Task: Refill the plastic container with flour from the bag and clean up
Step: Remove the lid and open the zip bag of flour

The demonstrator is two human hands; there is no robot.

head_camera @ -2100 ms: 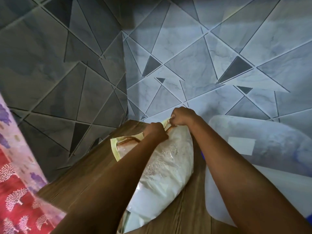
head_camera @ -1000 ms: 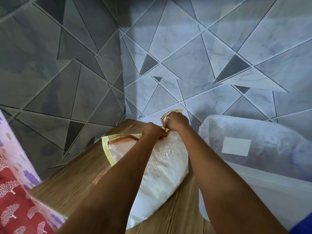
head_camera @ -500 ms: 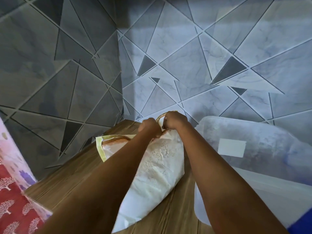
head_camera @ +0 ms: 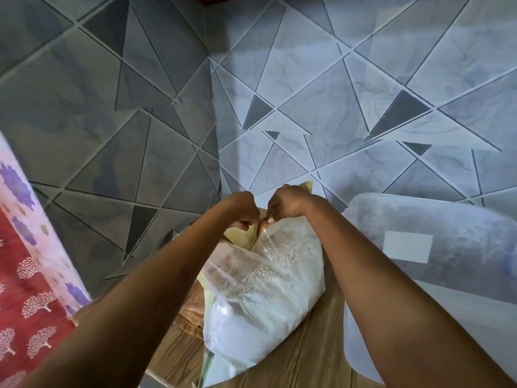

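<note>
Both forearms are reaching forward over the flour bag [head_camera: 260,298], wrists close together at its top end. The left hand [head_camera: 243,211] is curling its fingers down and pinching the gathered yellowish neck of the bag. The right hand [head_camera: 288,204], knuckles up, is pinching the same twisted neck just beside it, so the two hands are almost touching. The bag is lying tilted on the wooden table [head_camera: 316,357], its clear side showing white flour, its top pointing away toward the corner of the tiled wall [head_camera: 307,107].

The plastic container [head_camera: 436,228], cloudy, with a pale label [head_camera: 407,247], is sitting just right of the bag; the right arm is hiding whether they touch. Only a narrow strip of wood is showing between them. Behind the bag the walls are closing in at the corner. Left of the bag the table edge is running off, and beyond it a red and pink patterned cloth [head_camera: 28,275] is hanging.
</note>
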